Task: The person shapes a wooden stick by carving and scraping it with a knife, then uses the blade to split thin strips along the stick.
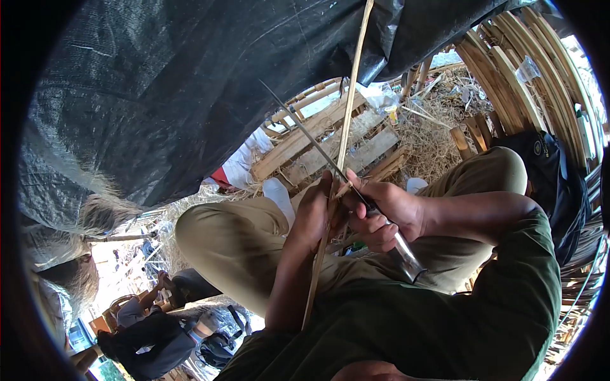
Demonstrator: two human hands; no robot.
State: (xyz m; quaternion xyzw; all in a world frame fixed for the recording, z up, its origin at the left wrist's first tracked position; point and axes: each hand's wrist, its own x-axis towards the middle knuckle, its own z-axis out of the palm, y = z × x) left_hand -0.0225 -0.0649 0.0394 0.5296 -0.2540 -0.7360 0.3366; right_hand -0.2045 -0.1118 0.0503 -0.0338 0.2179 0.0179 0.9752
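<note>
A long thin bamboo strip point(348, 120) runs from the top of the view down past my left forearm. My left hand point(318, 213) is closed around it near its middle. My right hand point(384, 213) grips a knife point(410, 260) by its shiny handle. The narrow dark blade points up and to the left, crossing the strip just above my fingers. A small pale sliver point(344, 189) shows between my hands, where the strip and blade meet. Fingers partly hide that contact.
A black tarp point(140, 82) hangs across the upper left. Wooden planks point(318, 149) and dry fibres point(438, 111) lie beyond my bent knees. Stacked wooden slats point(508, 76) and a dark bag point(546, 171) are at right. A person in dark clothes point(152, 346) is at lower left.
</note>
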